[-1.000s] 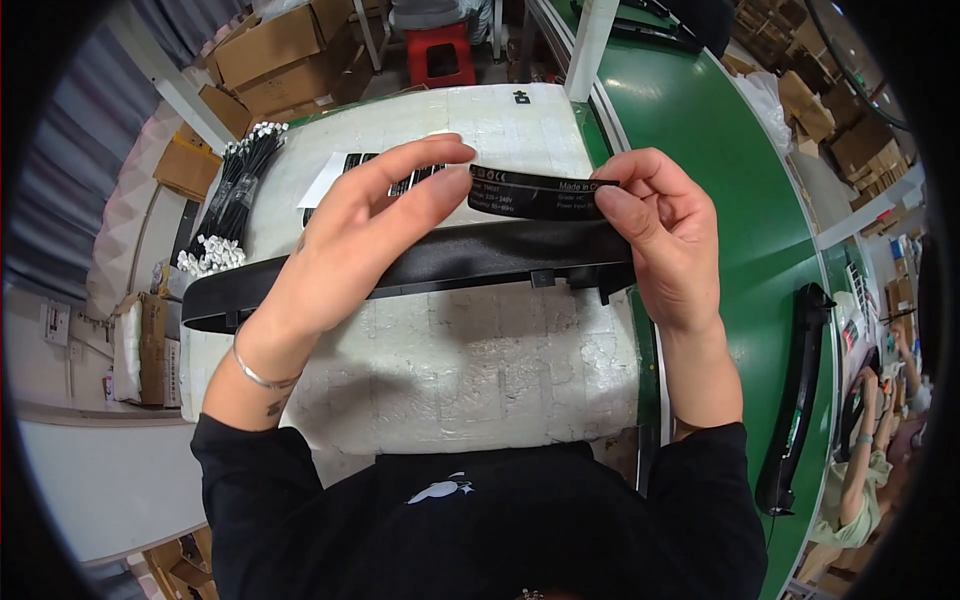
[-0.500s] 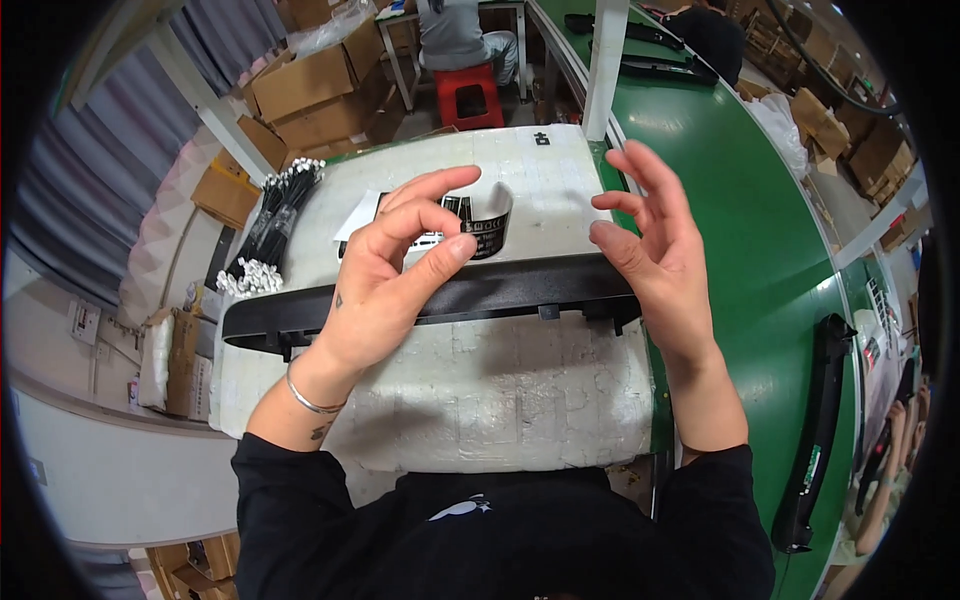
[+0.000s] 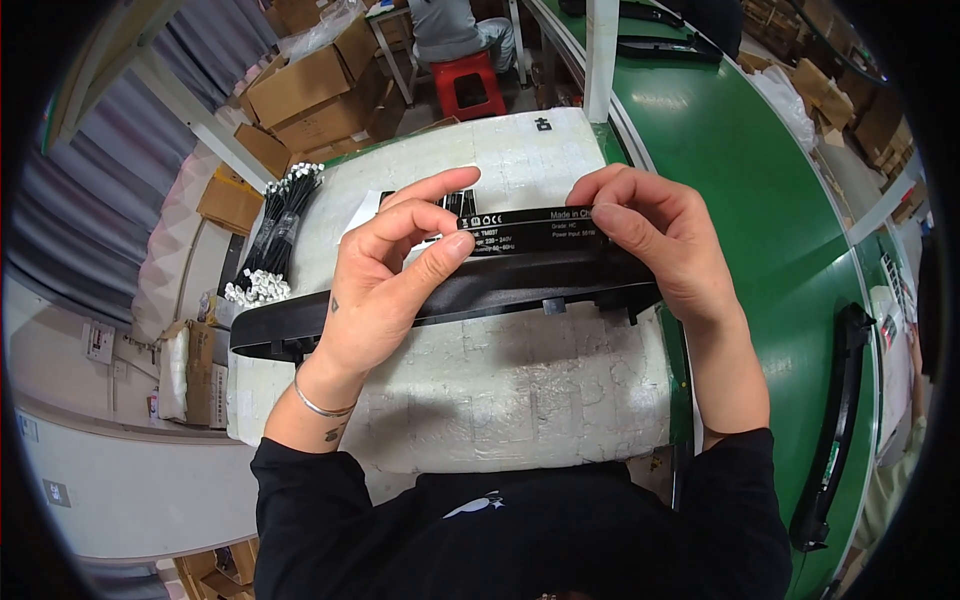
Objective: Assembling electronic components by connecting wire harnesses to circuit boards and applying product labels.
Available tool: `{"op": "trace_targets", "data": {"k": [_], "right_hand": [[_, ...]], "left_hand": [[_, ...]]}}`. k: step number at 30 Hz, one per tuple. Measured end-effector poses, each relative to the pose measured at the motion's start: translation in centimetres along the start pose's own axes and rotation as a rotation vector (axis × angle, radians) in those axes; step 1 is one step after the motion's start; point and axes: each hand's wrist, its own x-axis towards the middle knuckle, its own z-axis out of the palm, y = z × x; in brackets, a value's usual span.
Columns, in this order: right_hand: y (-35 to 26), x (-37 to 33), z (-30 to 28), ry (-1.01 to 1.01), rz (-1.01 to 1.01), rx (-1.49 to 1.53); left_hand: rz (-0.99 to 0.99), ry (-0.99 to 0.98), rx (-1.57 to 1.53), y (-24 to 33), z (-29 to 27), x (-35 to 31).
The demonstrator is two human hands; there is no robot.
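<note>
A black label sticker (image 3: 530,232) with white print is stretched flat between my two hands. My left hand (image 3: 385,270) pinches its left end between thumb and forefinger. At the other end, my right hand (image 3: 655,240) grips it the same way. Just below and behind the label, a long black plastic housing (image 3: 490,290) lies across the padded white work surface (image 3: 500,400). Its left tip shows beyond my left wrist, and my hands cover parts of it. Partly hidden behind my left fingers are more black labels (image 3: 462,200) and a white backing sheet (image 3: 368,215).
A bundle of black cables with white connectors (image 3: 280,235) lies at the left of the work surface. To the right runs a green conveyor belt (image 3: 740,250) carrying another black housing (image 3: 835,430). Beyond are cardboard boxes (image 3: 310,100) and a person on a red stool (image 3: 468,85).
My right hand has come in to the left and closed on the label's free end. The label, curled up before, is now pulled straight. My left hand keeps its pinch.
</note>
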Motion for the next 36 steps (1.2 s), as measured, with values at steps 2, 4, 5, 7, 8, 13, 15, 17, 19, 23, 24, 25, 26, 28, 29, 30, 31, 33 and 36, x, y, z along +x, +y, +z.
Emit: {"op": "trace_targets", "data": {"k": [2, 4, 5, 7, 8, 13, 15, 17, 19, 23, 24, 25, 26, 28, 29, 30, 31, 33, 36], "right_hand": [[0.4, 0.1, 0.0, 0.032, -0.007, -0.047], [1.2, 0.4, 0.1, 0.107, -0.119, -0.199], [1.6, 0.5, 0.4, 0.109, -0.087, -0.199], [1.7, 0.7, 0.6, 0.163, -0.362, -0.580], [2.2, 0.7, 0.5, 0.162, -0.391, -0.581], [1.7, 0.0, 0.1, 0.095, -0.154, -0.542], [1.7, -0.3, 0.0, 0.076, -0.137, -0.531], [1.7, -0.9, -0.1, 0.052, -0.157, -0.576], [1.6, -1.1, -0.1, 0.044, -0.169, -0.592], [1.5, -1.2, -0.2, 0.031, -0.215, -0.642], [1.5, -1.4, -0.2, 0.031, -0.209, -0.641], [1.5, -1.4, -0.1, 0.032, -0.207, -0.637], [1.5, -1.4, 0.0, 0.033, -0.207, -0.633], [1.5, -1.6, 0.1, 0.038, -0.194, -0.624], [1.6, -1.7, 0.1, 0.044, -0.181, -0.617], [1.6, -1.7, 0.2, 0.044, -0.180, -0.617], [1.6, -1.8, 0.1, 0.041, -0.187, -0.622], [1.5, -1.8, 0.1, 0.038, -0.194, -0.627], [1.5, -1.9, 0.2, 0.043, -0.189, -0.626]], "left_hand": [[-0.005, 0.020, 0.031, 0.2, 0.2, 0.1], [0.035, 0.074, 0.212, 0.3, 0.3, 0.4], [0.135, 0.128, 0.396, 0.0, 0.4, 0.4], [0.298, 0.155, 0.701, 0.1, 0.6, 1.1], [0.298, 0.137, 0.703, 0.1, 0.8, 1.1], [0.251, 0.018, 0.825, 0.2, 1.3, 0.5], [0.268, -0.005, 0.848, 0.4, 1.5, 0.3], [0.241, -0.018, 0.820, 0.5, 1.7, -0.1], [0.177, -0.061, 0.750, 0.7, 1.7, -0.3], [0.186, -0.097, 0.785, 1.1, 1.8, -0.3], [0.189, -0.104, 0.782, 1.0, 1.9, -0.4], [0.186, -0.105, 0.783, 1.0, 1.9, -0.4], [0.177, -0.108, 0.781, 1.0, 1.9, -0.5], [0.168, -0.111, 0.779, 1.0, 1.9, -0.6], [0.171, -0.120, 0.769, 1.0, 1.9, -0.6], [0.175, -0.129, 0.759, 0.9, 1.9, -0.7], [0.174, -0.129, 0.759, 0.9, 1.9, -0.7], [0.171, -0.125, 0.757, 1.0, 2.1, -0.7], [0.169, -0.133, 0.757, 1.0, 2.1, -0.9]]}}
